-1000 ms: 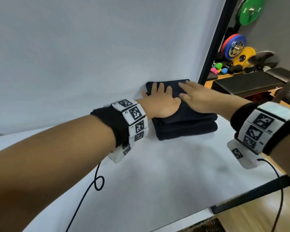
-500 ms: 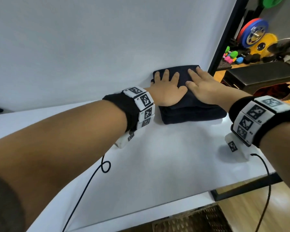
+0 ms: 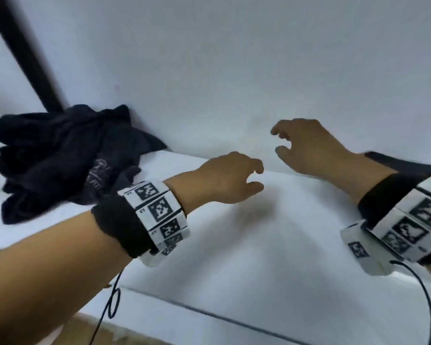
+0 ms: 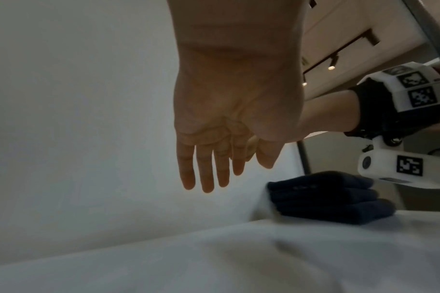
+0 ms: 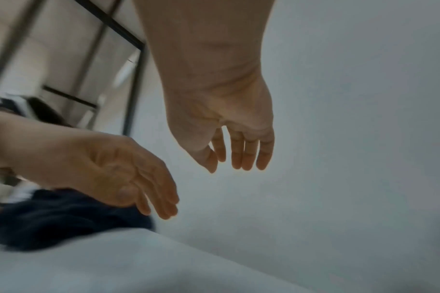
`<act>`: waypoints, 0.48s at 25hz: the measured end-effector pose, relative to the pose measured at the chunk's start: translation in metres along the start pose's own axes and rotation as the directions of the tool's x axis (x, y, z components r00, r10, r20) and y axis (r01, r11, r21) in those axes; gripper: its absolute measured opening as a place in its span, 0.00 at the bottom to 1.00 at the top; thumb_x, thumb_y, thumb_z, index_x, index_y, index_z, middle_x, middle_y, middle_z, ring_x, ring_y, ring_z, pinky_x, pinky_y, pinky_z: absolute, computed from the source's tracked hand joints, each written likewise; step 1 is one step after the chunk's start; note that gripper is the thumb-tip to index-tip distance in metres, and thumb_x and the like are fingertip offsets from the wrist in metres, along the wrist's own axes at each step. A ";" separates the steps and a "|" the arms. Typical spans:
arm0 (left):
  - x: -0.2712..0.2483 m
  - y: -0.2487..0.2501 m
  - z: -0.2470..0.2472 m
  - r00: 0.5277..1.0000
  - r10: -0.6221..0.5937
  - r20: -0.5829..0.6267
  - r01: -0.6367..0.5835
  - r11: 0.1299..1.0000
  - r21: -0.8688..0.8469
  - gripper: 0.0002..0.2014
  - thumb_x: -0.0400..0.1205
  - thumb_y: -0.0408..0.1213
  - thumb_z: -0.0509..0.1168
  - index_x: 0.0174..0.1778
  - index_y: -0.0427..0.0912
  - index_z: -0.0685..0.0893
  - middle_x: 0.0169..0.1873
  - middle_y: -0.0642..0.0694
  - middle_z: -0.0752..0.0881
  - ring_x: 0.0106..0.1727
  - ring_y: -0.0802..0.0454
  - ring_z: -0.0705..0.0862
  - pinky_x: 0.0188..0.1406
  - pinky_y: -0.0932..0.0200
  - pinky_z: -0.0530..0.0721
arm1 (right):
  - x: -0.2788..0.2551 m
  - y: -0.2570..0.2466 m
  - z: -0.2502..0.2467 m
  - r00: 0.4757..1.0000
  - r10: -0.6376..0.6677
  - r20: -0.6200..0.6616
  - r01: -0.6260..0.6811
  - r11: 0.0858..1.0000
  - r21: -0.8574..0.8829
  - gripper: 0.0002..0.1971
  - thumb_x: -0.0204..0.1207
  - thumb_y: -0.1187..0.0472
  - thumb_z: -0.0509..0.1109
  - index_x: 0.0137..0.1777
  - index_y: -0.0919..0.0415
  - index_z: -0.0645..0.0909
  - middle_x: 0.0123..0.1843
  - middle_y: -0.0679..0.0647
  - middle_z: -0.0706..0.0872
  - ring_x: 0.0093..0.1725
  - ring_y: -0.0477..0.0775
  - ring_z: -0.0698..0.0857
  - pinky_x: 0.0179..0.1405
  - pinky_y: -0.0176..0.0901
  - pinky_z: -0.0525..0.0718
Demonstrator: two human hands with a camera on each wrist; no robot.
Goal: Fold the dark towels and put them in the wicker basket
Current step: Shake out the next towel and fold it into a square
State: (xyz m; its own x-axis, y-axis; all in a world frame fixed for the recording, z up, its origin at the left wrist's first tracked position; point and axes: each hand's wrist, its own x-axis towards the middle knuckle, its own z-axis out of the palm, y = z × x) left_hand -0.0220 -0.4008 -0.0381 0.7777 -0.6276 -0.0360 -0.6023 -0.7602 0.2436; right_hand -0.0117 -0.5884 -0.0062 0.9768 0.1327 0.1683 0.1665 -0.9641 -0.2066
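At the left edge of the head view, a crumpled heap of dark towels (image 3: 60, 158) lies on the white surface (image 3: 259, 257), pushed up against the white backdrop. Both hands hang in the air above the surface, centre and right of frame, holding nothing. Left hand (image 3: 228, 181): fingers loosely curled, empty. Right hand (image 3: 309, 148): fingers relaxed, also empty; the right wrist view confirms this.

Key relation: the heap sits to the left of both hands. The left hand is clearly the nearer one, with the right hand further off to the right. The heap has no clear long axis; it is bunched, with loose corners poking up.

In the left wrist view a folded stack of dark towels (image 4: 331, 198) rests on the surface at lower right of the frame, just below the right wrist.

No wicker basket is visible in any view.

Judgement: next move is likely a leftward reach to the heap, left hand leading.
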 end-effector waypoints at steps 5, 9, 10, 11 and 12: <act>-0.136 -0.116 -0.023 0.899 -0.418 -0.131 0.434 0.891 0.136 0.20 0.85 0.51 0.60 0.72 0.49 0.77 0.68 0.49 0.79 0.68 0.44 0.77 0.65 0.46 0.77 | 0.066 -0.181 0.059 0.905 -0.425 0.024 0.414 0.893 0.176 0.04 0.77 0.58 0.70 0.48 0.54 0.85 0.42 0.47 0.80 0.46 0.53 0.81 0.49 0.49 0.83; -0.211 -0.190 -0.029 0.689 -0.677 -0.258 0.711 0.701 0.062 0.17 0.84 0.45 0.60 0.68 0.45 0.79 0.66 0.45 0.77 0.65 0.39 0.76 0.63 0.43 0.77 | 0.088 -0.271 0.095 0.846 -0.532 0.029 0.502 0.814 0.291 0.04 0.74 0.58 0.73 0.38 0.50 0.84 0.35 0.41 0.83 0.43 0.50 0.85 0.46 0.48 0.85; -0.226 -0.206 -0.026 0.644 -0.718 -0.264 0.748 0.663 0.021 0.17 0.84 0.43 0.61 0.67 0.44 0.79 0.66 0.44 0.76 0.64 0.38 0.77 0.62 0.42 0.79 | 0.090 -0.287 0.102 0.833 -0.551 0.057 0.510 0.803 0.308 0.04 0.73 0.57 0.75 0.38 0.49 0.84 0.36 0.41 0.84 0.43 0.49 0.85 0.47 0.47 0.85; -0.238 -0.220 -0.022 0.621 -0.742 -0.251 0.765 0.644 -0.011 0.17 0.83 0.42 0.62 0.67 0.43 0.79 0.64 0.43 0.76 0.63 0.38 0.78 0.60 0.42 0.81 | 0.091 -0.300 0.109 0.810 -0.575 0.115 0.519 0.794 0.315 0.04 0.72 0.54 0.77 0.39 0.48 0.84 0.37 0.40 0.85 0.44 0.48 0.86 0.47 0.46 0.85; -0.248 -0.231 -0.017 0.619 -0.753 -0.224 0.766 0.641 -0.038 0.17 0.83 0.42 0.63 0.67 0.44 0.78 0.63 0.43 0.77 0.62 0.38 0.79 0.58 0.43 0.82 | 0.090 -0.311 0.116 0.778 -0.591 0.214 0.525 0.798 0.296 0.06 0.70 0.50 0.79 0.42 0.48 0.84 0.39 0.40 0.85 0.45 0.48 0.86 0.48 0.46 0.86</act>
State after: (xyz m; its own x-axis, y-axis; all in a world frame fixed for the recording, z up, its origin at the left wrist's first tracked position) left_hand -0.0729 -0.0671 -0.0691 0.9750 0.2218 0.0114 0.2169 -0.9620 0.1658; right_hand 0.0405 -0.2496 -0.0390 0.6903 0.7220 0.0469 0.6856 -0.6319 -0.3616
